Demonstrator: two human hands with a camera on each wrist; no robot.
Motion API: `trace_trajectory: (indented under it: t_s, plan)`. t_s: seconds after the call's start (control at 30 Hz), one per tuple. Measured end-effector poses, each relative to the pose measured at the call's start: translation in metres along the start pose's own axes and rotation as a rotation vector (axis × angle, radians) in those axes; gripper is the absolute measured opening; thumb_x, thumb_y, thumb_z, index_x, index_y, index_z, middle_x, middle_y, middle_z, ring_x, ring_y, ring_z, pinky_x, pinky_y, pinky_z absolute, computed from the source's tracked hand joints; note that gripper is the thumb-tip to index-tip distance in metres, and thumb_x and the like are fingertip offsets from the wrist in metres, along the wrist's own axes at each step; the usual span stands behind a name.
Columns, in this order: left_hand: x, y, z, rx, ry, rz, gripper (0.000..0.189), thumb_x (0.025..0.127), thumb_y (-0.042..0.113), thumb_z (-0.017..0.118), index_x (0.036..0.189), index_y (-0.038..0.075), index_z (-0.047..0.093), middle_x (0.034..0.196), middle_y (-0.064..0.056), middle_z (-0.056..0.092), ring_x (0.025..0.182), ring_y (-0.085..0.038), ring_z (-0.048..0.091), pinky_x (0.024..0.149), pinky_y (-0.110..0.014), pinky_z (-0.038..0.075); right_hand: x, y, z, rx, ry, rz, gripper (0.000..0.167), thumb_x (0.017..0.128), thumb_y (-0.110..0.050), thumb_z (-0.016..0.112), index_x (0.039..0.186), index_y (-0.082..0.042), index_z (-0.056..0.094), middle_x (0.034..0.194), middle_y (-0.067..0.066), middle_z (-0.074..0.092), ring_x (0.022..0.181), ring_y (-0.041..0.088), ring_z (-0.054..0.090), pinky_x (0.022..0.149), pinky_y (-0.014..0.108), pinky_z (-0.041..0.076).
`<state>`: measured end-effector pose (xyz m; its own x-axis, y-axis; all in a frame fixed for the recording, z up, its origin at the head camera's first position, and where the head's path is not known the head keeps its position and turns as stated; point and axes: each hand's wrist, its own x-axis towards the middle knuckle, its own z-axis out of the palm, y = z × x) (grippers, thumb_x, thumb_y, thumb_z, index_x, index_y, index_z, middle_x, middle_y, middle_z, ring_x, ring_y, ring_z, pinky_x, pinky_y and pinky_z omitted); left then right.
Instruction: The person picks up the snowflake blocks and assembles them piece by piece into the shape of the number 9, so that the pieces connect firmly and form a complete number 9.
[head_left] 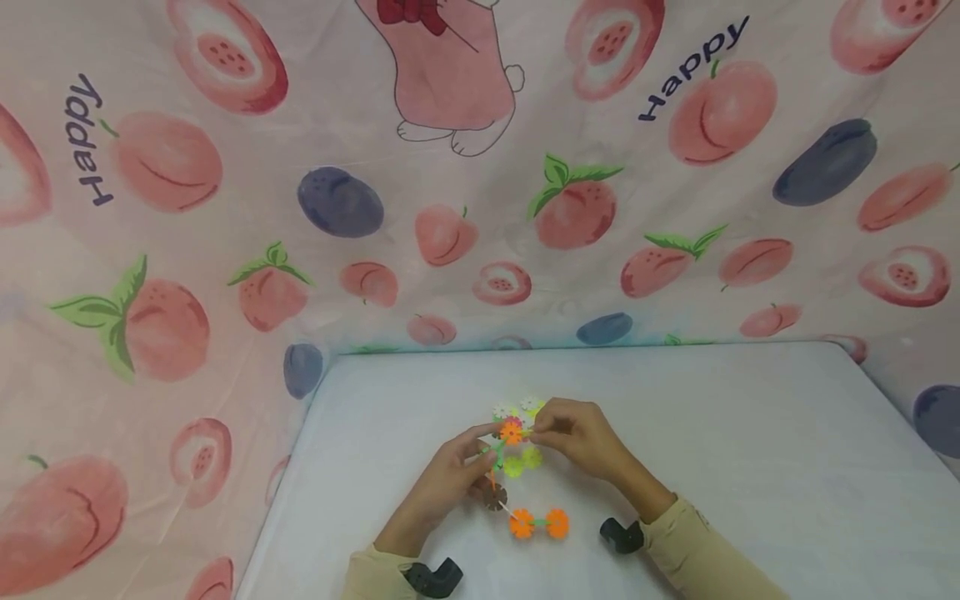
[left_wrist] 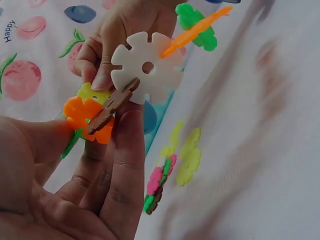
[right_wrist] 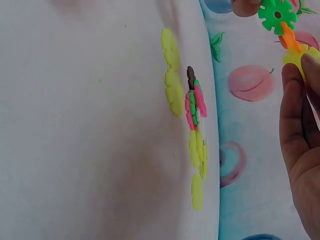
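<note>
Both hands hold a chain of notched plastic snowflake discs above the table. My left hand [head_left: 450, 471] pinches the chain near an orange disc [left_wrist: 77, 112] and a green one. A brown disc [left_wrist: 114, 106], a white disc [left_wrist: 130, 67] and an orange disc [left_wrist: 192, 34] follow along the chain. In the head view its lower end shows two orange discs [head_left: 557, 523] joined by a green one. My right hand [head_left: 573, 433] pinches a yellow disc [right_wrist: 294, 61] between thumb and fingers. This yellow disc meets an orange disc [right_wrist: 288, 37] beside a green disc [right_wrist: 277, 16].
Loose discs lie on the white table [head_left: 712, 417] beyond the hands: yellow discs [right_wrist: 172, 92], pink discs [right_wrist: 200, 100], a brown disc [right_wrist: 191, 77] and several others, some overlapping. A fruit-print cloth [head_left: 480, 183] hangs behind the table. Black wrist cameras [head_left: 435, 577] are on both sleeves.
</note>
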<state>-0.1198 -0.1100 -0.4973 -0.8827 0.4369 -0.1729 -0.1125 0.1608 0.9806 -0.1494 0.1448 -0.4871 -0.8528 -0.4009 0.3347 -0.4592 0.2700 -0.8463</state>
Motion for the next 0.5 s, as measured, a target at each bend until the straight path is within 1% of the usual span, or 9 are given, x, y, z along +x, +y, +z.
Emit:
trace_trajectory:
  t_s: [0.07,0.2,0.27,0.33,0.37,0.5]
  plan:
    - [-0.0003,0.0,0.0003,-0.002,-0.001,-0.005,0.047,0.102,0.03,0.063,0.148,0.026,0.052,0.107,-0.011,0.067,0.066,-0.013,0.062,0.061,-0.028,0.055,0.0003,-0.0003,-0.0003,0.0,-0.002,0.005,0.013,0.084,-0.001,0.081,0.085,-0.012,0.075,0.088,0.003,0.073,0.085,0.012,0.068,0.081,0.027,0.06]
    - [-0.001,0.002,0.0,-0.021,-0.019,-0.019,0.048,0.103,0.03,0.061,0.149,0.025,0.049,0.111,-0.022,0.065,0.067,-0.014,0.064,0.063,-0.029,0.056,-0.0002,-0.0016,-0.0003,-0.007,-0.016,0.026,0.009,0.085,-0.004,0.08,0.087,-0.011,0.075,0.088,-0.003,0.072,0.085,0.012,0.068,0.083,0.027,0.06]
    - [-0.0012,0.0032,-0.0004,-0.027,-0.026,-0.032,0.048,0.103,0.032,0.06,0.149,0.026,0.048,0.114,-0.025,0.064,0.068,-0.016,0.066,0.064,-0.03,0.057,-0.0004,-0.003,0.0003,-0.006,-0.019,0.045,0.01,0.086,-0.005,0.08,0.088,-0.012,0.074,0.088,-0.005,0.071,0.086,0.012,0.068,0.084,0.027,0.06]
    - [-0.0011,0.0045,-0.0008,-0.017,-0.028,-0.038,0.047,0.104,0.034,0.059,0.149,0.025,0.046,0.116,-0.025,0.063,0.07,-0.019,0.068,0.066,-0.032,0.058,-0.0006,-0.0041,0.001,-0.009,-0.022,0.066,0.01,0.086,-0.008,0.081,0.09,-0.014,0.074,0.089,-0.008,0.071,0.088,0.011,0.068,0.085,0.028,0.06]
    - [-0.0011,0.005,-0.0007,-0.01,-0.026,-0.043,0.047,0.104,0.035,0.059,0.148,0.026,0.045,0.117,-0.023,0.063,0.07,-0.021,0.07,0.067,-0.033,0.059,-0.0006,-0.0047,0.0014,-0.01,-0.022,0.077,0.009,0.086,-0.009,0.081,0.09,-0.015,0.074,0.089,-0.009,0.071,0.088,0.01,0.068,0.085,0.028,0.06]
    - [-0.0012,0.0057,0.0001,0.061,-0.005,-0.037,0.044,0.105,0.038,0.056,0.145,0.027,0.043,0.117,-0.017,0.064,0.07,-0.022,0.068,0.067,-0.034,0.058,-0.0008,-0.0061,0.0033,0.005,-0.032,0.107,0.013,0.087,-0.011,0.081,0.09,-0.021,0.074,0.09,-0.009,0.071,0.09,0.011,0.069,0.087,0.028,0.059]
